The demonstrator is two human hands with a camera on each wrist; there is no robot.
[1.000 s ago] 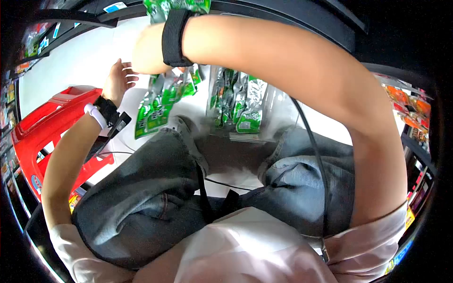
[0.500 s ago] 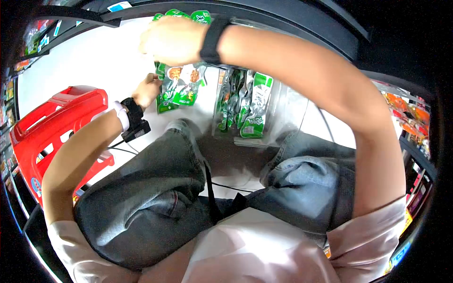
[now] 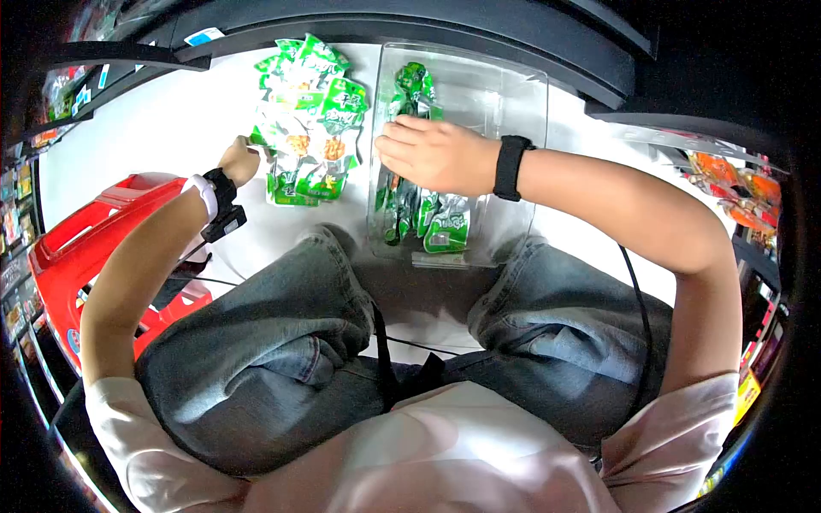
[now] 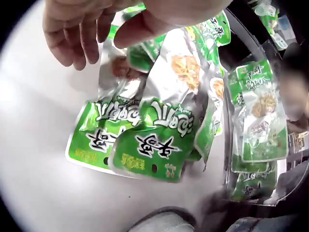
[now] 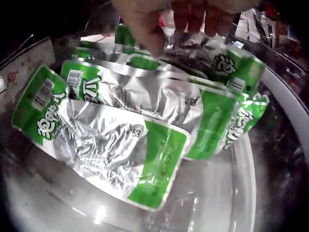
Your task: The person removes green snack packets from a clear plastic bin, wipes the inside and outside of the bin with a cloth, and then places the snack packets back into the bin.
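Observation:
Green-and-silver packets [image 3: 312, 124] lie in an overlapping pile on the white surface. My left hand [image 3: 239, 162] is at the pile's left edge; in the left wrist view its fingers [image 4: 82, 36] hang loosely bent over the near packets [image 4: 166, 92], gripping nothing visible. To the right is a clear plastic bin [image 3: 517, 103], where more such packets [image 3: 447, 229] lie along the left side. My right hand [image 3: 440, 158] is over them, back upward. In the right wrist view, its thumb and fingers [image 5: 193, 19] are apart at the far packets [image 5: 159, 92]; fingertip contact is partly hidden.
A red plastic basket [image 3: 64, 265] stands at the left. Black shelf edging [image 3: 410, 21] runs behind the white surface, and orange packages [image 3: 748, 201] show at the far right. My jeans-covered knees [image 3: 282, 299] flank the near side; a black cable [image 3: 637, 299] crosses the right leg.
My right hand has moved from above the pile on the left rightward into the bin. The packets that hung below it now lie on the pile. My left hand has shifted slightly left.

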